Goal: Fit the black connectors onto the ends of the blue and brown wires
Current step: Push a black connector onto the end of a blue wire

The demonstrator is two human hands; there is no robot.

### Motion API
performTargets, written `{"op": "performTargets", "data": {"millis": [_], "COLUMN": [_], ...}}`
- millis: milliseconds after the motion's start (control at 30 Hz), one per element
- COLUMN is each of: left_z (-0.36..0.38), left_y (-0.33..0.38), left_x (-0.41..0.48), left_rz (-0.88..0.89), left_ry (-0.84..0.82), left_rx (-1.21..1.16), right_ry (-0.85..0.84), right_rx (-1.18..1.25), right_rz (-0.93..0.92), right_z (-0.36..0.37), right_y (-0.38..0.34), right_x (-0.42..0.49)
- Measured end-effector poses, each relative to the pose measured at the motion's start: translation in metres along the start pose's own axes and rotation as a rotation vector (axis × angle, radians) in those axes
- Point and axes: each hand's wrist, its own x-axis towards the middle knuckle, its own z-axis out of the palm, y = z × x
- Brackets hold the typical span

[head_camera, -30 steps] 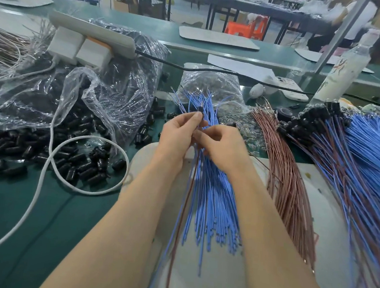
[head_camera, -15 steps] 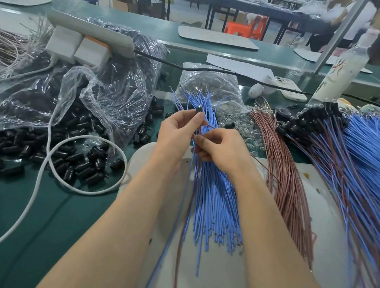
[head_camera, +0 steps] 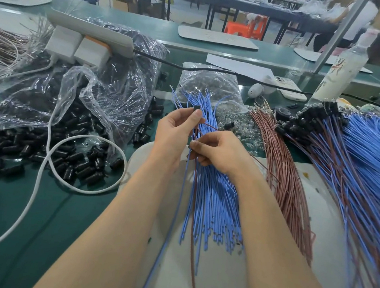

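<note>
Sprawling over green bench [head_camera: 38, 234] — wire bundles [head_camera: 216, 203]; tables [head_camera: 242, 7] behind.

I am holding a black connector [head_camera: 196, 108], a blue wire [head_camera: 182, 189] and a brown wire [head_camera: 192, 259]. More black connectors [head_camera: 76, 166] are lying left on the green table [head_camera: 27, 233], a white cable [head_camera: 49, 131] looping among them.

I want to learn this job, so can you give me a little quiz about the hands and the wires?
1. True or false: the left hand pinches a black connector.
2. What does the right hand pinch? A: one blue wire and one brown wire. B: a white cable. C: nothing.
3. Fill in: the pile of loose black connectors lies on the person's ___ side.
Key: 1 true; 2 A; 3 left.
</note>
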Motion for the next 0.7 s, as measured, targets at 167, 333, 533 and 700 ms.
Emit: {"op": "performTargets", "data": {"millis": [167,333,533,700], "left_z": [0.0,-0.001,0.003,0.002], "left_y": [-0.004,-0.008,-0.016,-0.017], "left_x": [0.003,0.008,0.005,0.004], "left_rz": [0.016,0.121,0.244,0.261], "left_ry": [0.022,0.026,-0.102,-0.145], "left_rx": [0.028,0.155,0.398,0.391], "right_ry": [-0.041,0.362,0.667,0.644], "right_rx": [-0.035,-0.192,-0.479,-0.614], "right_rz": [0.013,-0.024,0.202,0.289], "right_z": [0.001,-0.023,-0.051,-0.042], "right_y": [0.001,0.01,0.035,0.034], "right_x": [0.0,0.005,0.008,0.014]}}
